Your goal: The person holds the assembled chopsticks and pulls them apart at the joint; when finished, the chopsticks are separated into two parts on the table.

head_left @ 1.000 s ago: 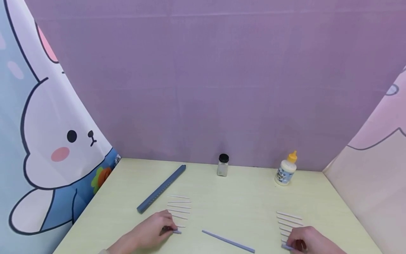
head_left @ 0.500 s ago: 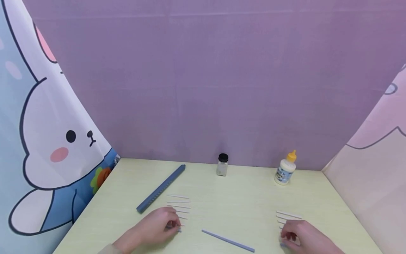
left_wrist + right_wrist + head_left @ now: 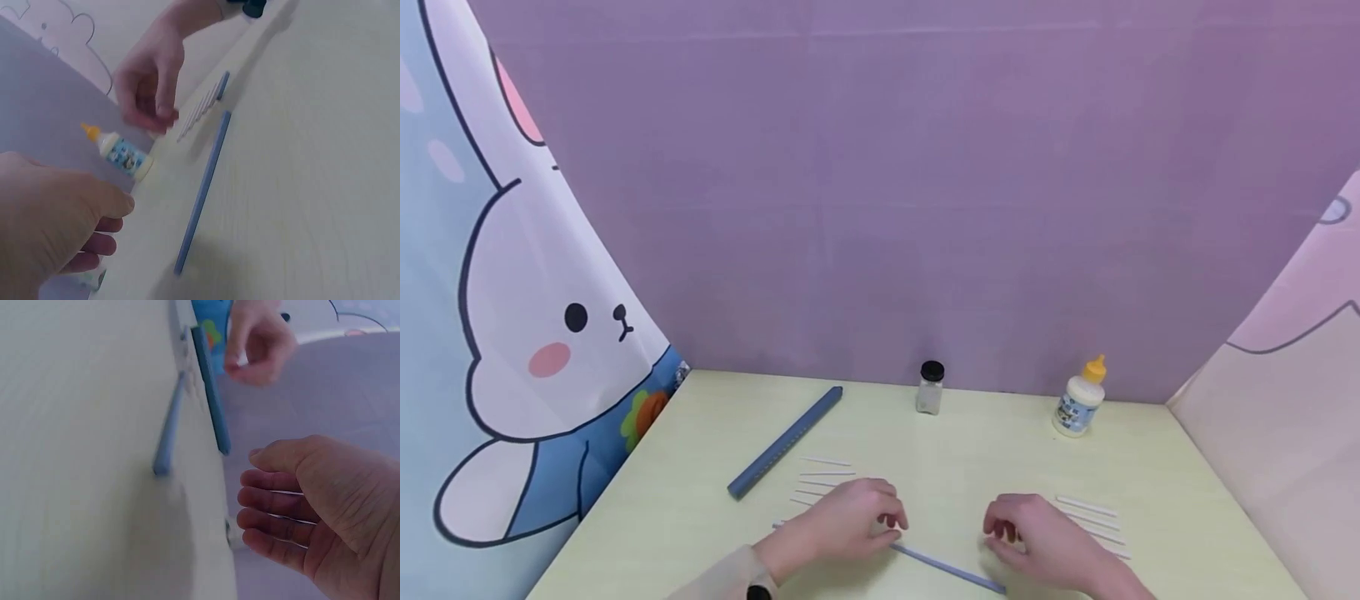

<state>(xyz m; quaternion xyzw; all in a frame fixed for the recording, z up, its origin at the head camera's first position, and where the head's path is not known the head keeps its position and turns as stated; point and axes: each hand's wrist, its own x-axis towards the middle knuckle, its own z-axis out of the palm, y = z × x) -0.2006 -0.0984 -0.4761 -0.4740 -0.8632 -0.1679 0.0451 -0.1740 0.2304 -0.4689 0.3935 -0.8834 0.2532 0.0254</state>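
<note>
A long thin blue stick (image 3: 951, 570) lies on the table between the two hands. Just over its left end hovers my left hand (image 3: 857, 518), fingers loosely bent, with nothing seen in its grasp. My right hand (image 3: 1037, 535) is raised off the table beyond the stick's right end; its relaxed, slightly bent fingers (image 3: 269, 500) hold nothing in the right wrist view. Thin white sticks lie in a row (image 3: 827, 473) by the left hand, partly covered by it. A second row of white sticks (image 3: 1086, 506) is partly behind the right hand, with a short blue stick (image 3: 223, 85) at its end.
A thick dark-blue bar (image 3: 786, 442) lies slanted at the back left. Near the rear edge stand a small clear jar (image 3: 929, 397) with a black lid and a glue bottle (image 3: 1078, 408) with a yellow nozzle. A purple cloth (image 3: 880, 208) hangs behind the table.
Both hands have left the short blue sticks at the ends of the white rows and moved inward, towards the long blue stick. The long stick stays where it lay.
</note>
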